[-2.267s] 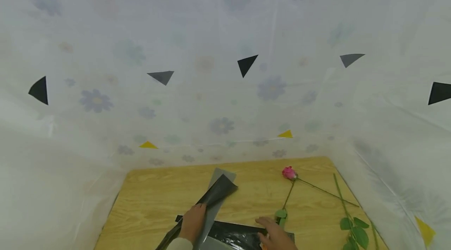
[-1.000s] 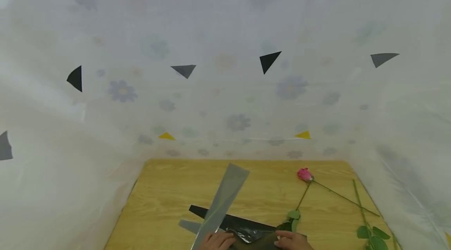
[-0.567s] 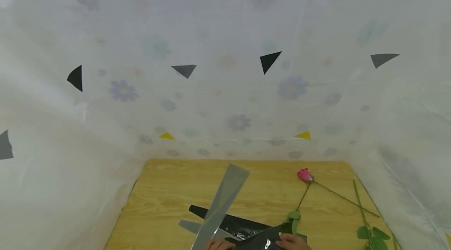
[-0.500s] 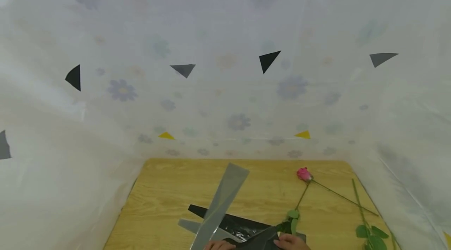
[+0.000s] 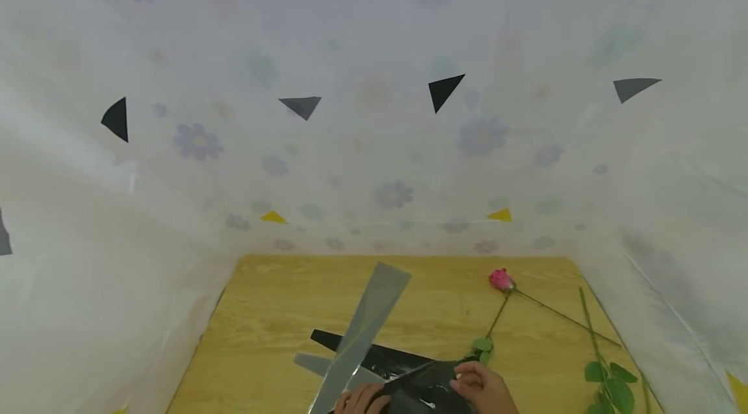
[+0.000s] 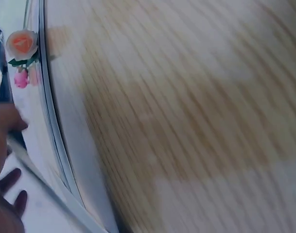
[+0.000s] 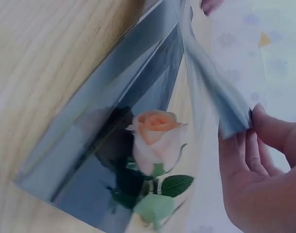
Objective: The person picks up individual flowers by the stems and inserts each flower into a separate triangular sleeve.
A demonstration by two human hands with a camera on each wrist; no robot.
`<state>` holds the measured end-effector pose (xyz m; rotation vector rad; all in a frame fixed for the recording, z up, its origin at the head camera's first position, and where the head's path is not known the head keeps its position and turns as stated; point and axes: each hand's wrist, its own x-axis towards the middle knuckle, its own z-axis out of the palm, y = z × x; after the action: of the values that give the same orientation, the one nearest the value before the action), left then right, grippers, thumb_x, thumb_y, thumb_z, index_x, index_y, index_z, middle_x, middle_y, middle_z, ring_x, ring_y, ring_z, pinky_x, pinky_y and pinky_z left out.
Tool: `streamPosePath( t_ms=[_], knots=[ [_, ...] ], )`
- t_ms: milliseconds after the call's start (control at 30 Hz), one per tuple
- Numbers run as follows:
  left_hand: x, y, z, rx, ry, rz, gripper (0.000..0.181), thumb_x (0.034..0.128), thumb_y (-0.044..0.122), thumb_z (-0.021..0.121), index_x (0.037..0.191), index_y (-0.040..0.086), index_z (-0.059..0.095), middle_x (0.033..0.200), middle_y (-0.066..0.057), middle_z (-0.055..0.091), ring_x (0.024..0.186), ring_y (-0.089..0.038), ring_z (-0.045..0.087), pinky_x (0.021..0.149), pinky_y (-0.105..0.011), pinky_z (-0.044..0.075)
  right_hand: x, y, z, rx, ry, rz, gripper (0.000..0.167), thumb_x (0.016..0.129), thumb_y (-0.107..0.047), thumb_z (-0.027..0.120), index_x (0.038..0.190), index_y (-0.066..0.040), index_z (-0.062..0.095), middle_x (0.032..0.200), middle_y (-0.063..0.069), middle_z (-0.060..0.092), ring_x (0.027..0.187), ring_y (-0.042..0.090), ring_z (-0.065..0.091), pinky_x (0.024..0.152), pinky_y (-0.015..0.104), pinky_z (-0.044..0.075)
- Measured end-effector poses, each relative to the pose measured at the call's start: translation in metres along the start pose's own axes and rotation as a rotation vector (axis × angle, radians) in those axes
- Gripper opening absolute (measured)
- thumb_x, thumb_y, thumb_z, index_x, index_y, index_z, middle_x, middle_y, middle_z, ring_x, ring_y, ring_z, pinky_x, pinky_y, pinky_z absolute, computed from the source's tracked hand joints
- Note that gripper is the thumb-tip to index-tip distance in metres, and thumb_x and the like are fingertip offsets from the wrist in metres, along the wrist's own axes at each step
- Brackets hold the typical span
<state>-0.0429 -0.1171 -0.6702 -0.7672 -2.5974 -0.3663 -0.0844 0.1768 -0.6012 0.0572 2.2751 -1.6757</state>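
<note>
Glossy black wrapping sheet lies at the near edge of the table. My right hand pinches its raised edge between thumb and fingers, as the right wrist view shows closely. My left hand holds the sheet's left part, thumb and fingers on either side of it in the left wrist view. A peach rose with green leaves lies beside my right hand, over a grey-black sheet; the head view hides its bloom. A translucent grey strip slants away beyond my left hand.
A pink rose lies toward the back right of the wooden table. At the right edge lies a leafy green stem. White flower-patterned sheeting hangs around the table on the back and sides.
My left hand has left the rolled black-and-grey sheeting, whose grey part now lies flat, and moved right to the black sheet. My right hand has taken the black sheet's edge and lifted it slightly.
</note>
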Motion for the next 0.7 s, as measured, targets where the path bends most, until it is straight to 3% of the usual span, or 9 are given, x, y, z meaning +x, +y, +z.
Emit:
streamPosePath(
  t_ms=[67, 167, 233, 367, 467, 667, 700],
  knots=[
    [0.003, 0.004, 0.007, 0.041, 0.031, -0.077, 0.039, 0.0872, 0.06, 0.048, 0.115, 0.034, 0.057, 0.12, 0.014, 0.054, 0.104, -0.008, 0.052, 0.072, -0.033, 0.042, -0.002, -0.008, 0.004, -0.011, 0.052, -0.031, 0.037, 0.082, -0.028, 0.07, 0.099, 0.002, 0.059, 0.084, 0.005, 0.066, 0.078, 0.019, 0.063, 0.067, 0.032, 0.05],
    [0.008, 0.007, 0.016, 0.108, 0.104, -0.115, 0.055, 0.0818, 0.068, 0.046, 0.125, 0.034, 0.053, 0.123, 0.015, 0.054, 0.105, -0.01, 0.053, 0.072, -0.034, 0.043, -0.006, -0.018, 0.01, -0.065, 0.112, -0.088, 0.027, 0.079, -0.026, 0.073, 0.09, -0.004, 0.06, 0.08, 0.001, 0.064, 0.074, 0.014, 0.063, 0.062, 0.027, 0.049],
    [0.013, 0.006, 0.022, 0.156, 0.147, -0.105, 0.057, 0.0859, 0.066, 0.041, 0.131, 0.032, 0.049, 0.126, 0.011, 0.053, 0.106, -0.014, 0.054, 0.071, -0.035, 0.045, -0.008, -0.024, 0.012, -0.095, 0.112, -0.13, 0.022, 0.08, -0.023, 0.072, 0.088, -0.006, 0.06, 0.08, 0.0, 0.063, 0.074, 0.012, 0.063, 0.061, 0.025, 0.049],
    [0.021, 0.005, 0.035, 0.25, 0.222, -0.075, 0.043, 0.102, 0.04, 0.021, 0.137, 0.028, 0.043, 0.13, 0.003, 0.052, 0.106, -0.022, 0.056, 0.067, -0.038, 0.047, -0.013, -0.031, 0.013, -0.083, 0.076, -0.182, 0.019, 0.082, -0.019, 0.07, 0.091, -0.005, 0.061, 0.085, 0.002, 0.062, 0.077, 0.01, 0.062, 0.065, 0.024, 0.05],
    [0.025, 0.007, 0.044, 0.298, 0.275, -0.06, 0.045, 0.1044, 0.021, 0.013, 0.137, 0.027, 0.044, 0.129, 0.001, 0.053, 0.102, -0.022, 0.058, 0.064, -0.038, 0.047, -0.017, -0.036, 0.013, -0.065, 0.063, -0.179, 0.021, 0.083, -0.02, 0.069, 0.095, -0.004, 0.063, 0.09, 0.004, 0.063, 0.079, 0.008, 0.062, 0.068, 0.024, 0.05],
    [0.032, 0.012, 0.047, 0.32, 0.322, -0.036, 0.043, 0.1042, 0.018, 0.017, 0.136, 0.022, 0.046, 0.118, 0.005, 0.057, 0.089, -0.014, 0.059, 0.062, -0.036, 0.046, -0.022, -0.047, 0.01, -0.079, 0.117, -0.147, 0.016, 0.084, -0.018, 0.068, 0.097, -0.008, 0.066, 0.096, 0.006, 0.063, 0.075, 0.008, 0.059, 0.065, 0.025, 0.049],
    [0.033, 0.012, 0.045, 0.3, 0.316, -0.028, 0.043, 0.104, 0.028, 0.019, 0.136, 0.021, 0.046, 0.116, 0.005, 0.057, 0.086, -0.013, 0.058, 0.063, -0.036, 0.045, -0.023, -0.048, 0.009, -0.09, 0.142, -0.14, 0.014, 0.084, -0.016, 0.067, 0.096, -0.009, 0.066, 0.095, 0.005, 0.063, 0.075, 0.009, 0.058, 0.065, 0.025, 0.049]
  ],
)
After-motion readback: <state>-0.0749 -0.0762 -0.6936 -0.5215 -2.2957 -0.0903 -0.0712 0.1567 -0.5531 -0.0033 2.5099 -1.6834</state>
